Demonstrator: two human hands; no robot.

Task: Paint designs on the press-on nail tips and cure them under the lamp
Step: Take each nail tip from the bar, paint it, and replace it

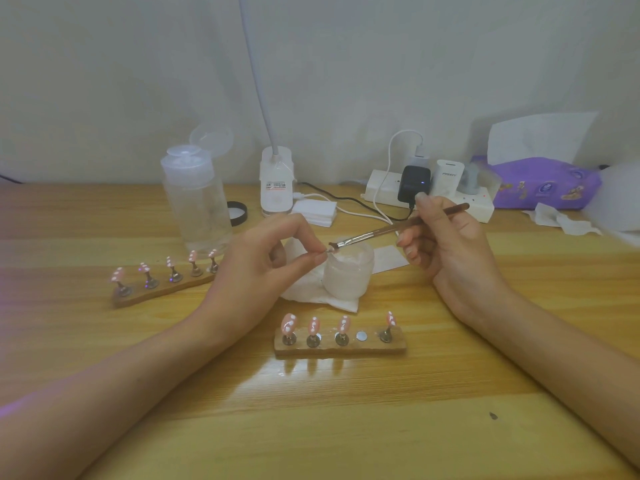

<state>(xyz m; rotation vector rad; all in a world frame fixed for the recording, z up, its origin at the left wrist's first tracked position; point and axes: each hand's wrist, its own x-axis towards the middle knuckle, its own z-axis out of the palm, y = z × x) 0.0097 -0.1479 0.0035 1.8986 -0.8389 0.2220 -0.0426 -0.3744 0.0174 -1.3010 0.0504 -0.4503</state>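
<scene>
- Head view: left hand [263, 261] pinched a small, mostly hidden nail tip [327, 250] above the frosted white jar [348, 275]. Right hand [450, 244] gripped the brown-handled flat brush [381, 231], bristles on the tip.
- Risk: the pinch looked slight, so brush pressure could twist the tip loose or smear paint onto fingertips.

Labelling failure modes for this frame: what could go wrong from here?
The left hand pinches a nail tip at the open jar's rim under the right hand's brush; a slip could drop it in. Either forearm might knock the painted tips on the near holder.
</scene>
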